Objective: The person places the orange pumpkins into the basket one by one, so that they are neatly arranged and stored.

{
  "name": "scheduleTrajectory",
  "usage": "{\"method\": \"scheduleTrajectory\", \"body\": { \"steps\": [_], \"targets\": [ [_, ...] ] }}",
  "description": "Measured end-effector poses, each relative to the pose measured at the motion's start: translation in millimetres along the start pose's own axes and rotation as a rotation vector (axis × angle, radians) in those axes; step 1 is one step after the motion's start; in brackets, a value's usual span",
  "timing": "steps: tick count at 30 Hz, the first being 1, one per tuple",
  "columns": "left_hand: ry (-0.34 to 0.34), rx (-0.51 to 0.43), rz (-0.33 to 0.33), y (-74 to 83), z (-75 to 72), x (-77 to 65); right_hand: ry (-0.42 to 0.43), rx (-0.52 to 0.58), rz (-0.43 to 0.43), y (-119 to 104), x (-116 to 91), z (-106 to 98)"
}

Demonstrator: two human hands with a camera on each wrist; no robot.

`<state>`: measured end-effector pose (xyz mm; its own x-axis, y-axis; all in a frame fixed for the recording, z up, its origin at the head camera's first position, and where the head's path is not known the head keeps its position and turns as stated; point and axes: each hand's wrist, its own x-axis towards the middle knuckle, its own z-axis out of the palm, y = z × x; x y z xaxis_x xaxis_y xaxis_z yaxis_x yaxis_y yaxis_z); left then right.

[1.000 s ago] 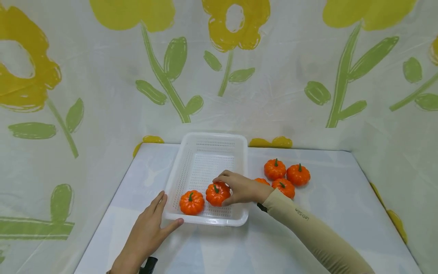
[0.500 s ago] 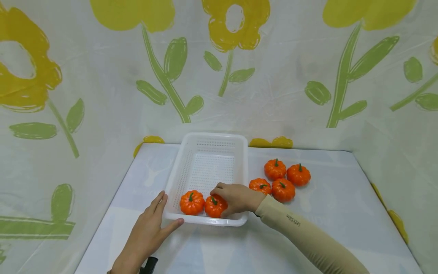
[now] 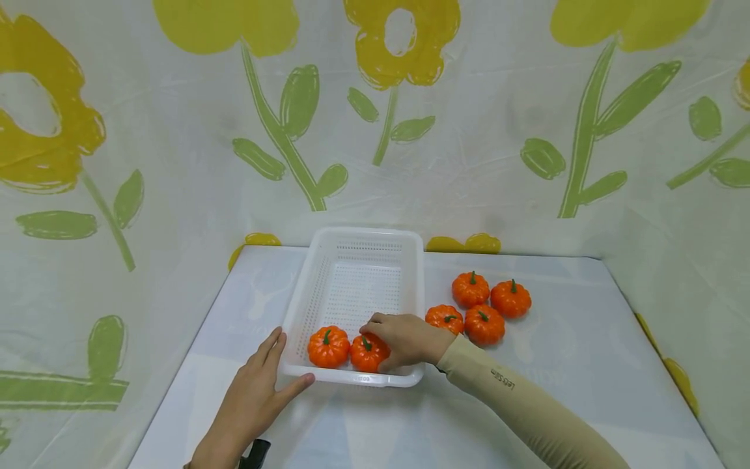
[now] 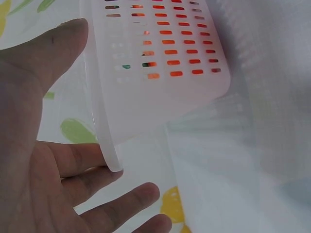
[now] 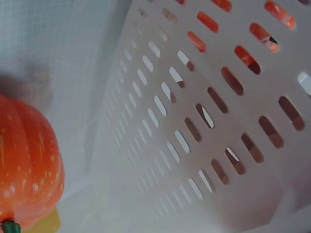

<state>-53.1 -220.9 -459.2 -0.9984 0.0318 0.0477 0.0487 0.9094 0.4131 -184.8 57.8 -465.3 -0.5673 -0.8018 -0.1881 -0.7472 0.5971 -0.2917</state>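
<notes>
A white perforated plastic basket (image 3: 383, 380) stands on the table. In its near end sit two small orange pumpkins with green stems: a left pumpkin (image 3: 328, 347) and a right pumpkin (image 3: 368, 355), side by side. My right hand (image 3: 410, 340) reaches over the basket's right side and grips the right pumpkin, fingers on its far side and thumb on its near side. My left hand (image 3: 254, 384) rests at the near-left corner with fingers spread. The left wrist view shows its fingertips (image 4: 97, 182) at the basket rim (image 4: 111, 158). The right wrist view catches part of a pumpkin (image 5: 26, 160) inside.
Right of the basket lies a cluster of several more pumpkins, among them a back one (image 3: 471, 290) and a front one (image 3: 484, 326). The pale table (image 3: 586, 365) ends at a flower-patterned sheet (image 3: 469, 143) behind and at both sides.
Over the first half second, my right hand lowered the pumpkin toward the basket's near edge, beside the other one. Since then the hands and pumpkins have barely moved.
</notes>
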Motion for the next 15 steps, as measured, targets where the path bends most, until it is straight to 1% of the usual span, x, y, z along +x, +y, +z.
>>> {"method": "scheduleTrajectory", "body": {
  "steps": [4, 9, 12, 15],
  "targets": [
    [-0.01, 0.0, -0.011, 0.0, -0.4, 0.1, -0.013, 0.009, 0.018, -1.5, 0.4, -0.3],
    [-0.006, -0.002, -0.009, -0.7, -0.7, 0.0, -0.008, 0.043, 0.027, -1.6, 0.5, -2.0],
    [-0.006, -0.003, -0.009, -1.0, -0.1, 0.6, 0.02, 0.083, 0.023, -0.2, -2.0, -3.5],
    [-0.009, -0.004, -0.009, -0.5, 0.9, 1.9, 0.067, 0.132, 0.013, 0.8, -8.0, -7.2]
  ]
}}
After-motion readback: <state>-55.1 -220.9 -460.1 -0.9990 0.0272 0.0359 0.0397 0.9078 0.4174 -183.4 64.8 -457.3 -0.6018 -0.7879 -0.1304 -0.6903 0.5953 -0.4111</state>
